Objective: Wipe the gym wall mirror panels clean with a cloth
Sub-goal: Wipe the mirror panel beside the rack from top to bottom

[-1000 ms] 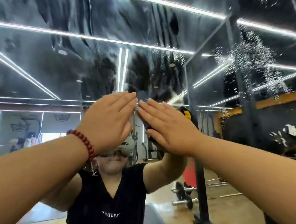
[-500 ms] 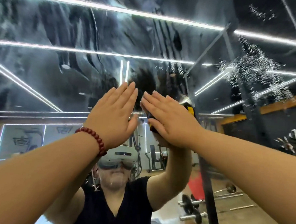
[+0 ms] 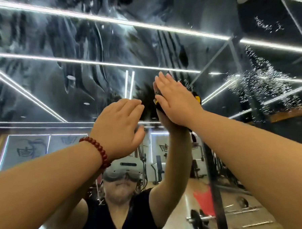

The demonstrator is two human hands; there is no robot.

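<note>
The wall mirror [image 3: 77, 45] fills the view, smeared with wet streaks over its upper left and middle. My right hand [image 3: 178, 102] lies flat against the glass and presses a black and yellow cloth [image 3: 197, 98] onto it; only the cloth's edges show around the palm. My left hand [image 3: 119, 125] is lower and to the left, fingers straight and together, holding nothing, with a red bead bracelet [image 3: 99, 151] on its wrist. Whether the left palm touches the glass I cannot tell.
A patch of fine spray droplets [image 3: 263, 83] sits on the mirror to the upper right. A dark vertical seam or post [image 3: 215, 205] runs down the right side. The mirror reflects me, barbells [image 3: 200, 223] on a wooden floor, and gym machines.
My right hand has slid up and to the right with the cloth. My left hand has dropped away from it, so the fingertips no longer meet. The view has tilted upward.
</note>
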